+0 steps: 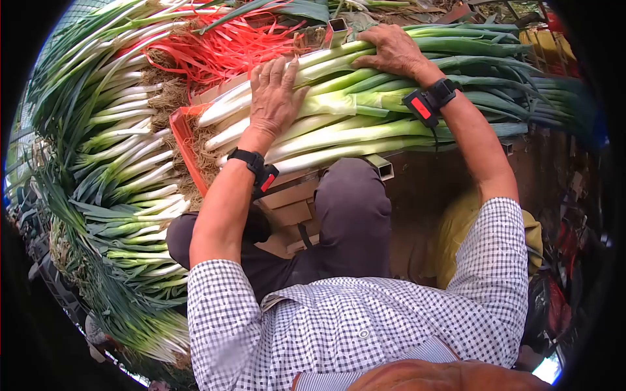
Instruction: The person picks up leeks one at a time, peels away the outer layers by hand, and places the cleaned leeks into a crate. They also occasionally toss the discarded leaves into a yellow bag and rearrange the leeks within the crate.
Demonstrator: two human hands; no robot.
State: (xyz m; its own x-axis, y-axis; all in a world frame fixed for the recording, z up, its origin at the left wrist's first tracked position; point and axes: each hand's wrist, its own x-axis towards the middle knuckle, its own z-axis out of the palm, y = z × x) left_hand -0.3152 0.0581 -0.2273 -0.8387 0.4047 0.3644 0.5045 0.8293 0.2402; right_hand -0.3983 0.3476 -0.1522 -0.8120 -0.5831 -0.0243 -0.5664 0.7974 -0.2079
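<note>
Long leeks point(332, 104) lie side by side in a thick bundle, white roots at the left and green leaves at the right. My left hand point(274, 98) rests palm down on the white stalks near the root end, its fingers stretched out and thumb apart. Farther right and higher, my right hand point(394, 52) lies over the upper stalks, its fingers spread and curved over them. A square metal tube end point(338, 27) stands up at the bundle's far edge, between my hands. Another tube end point(386, 172) shows below the bundle.
Many more leeks point(124, 169) are piled in a curve along the left. Red plastic strips point(222, 49) lie in a heap beyond my left hand, and a red strap point(188, 150) runs beside the roots. My knee point(353, 189) is close under the bundle. Yellow material point(456, 225) is at the right.
</note>
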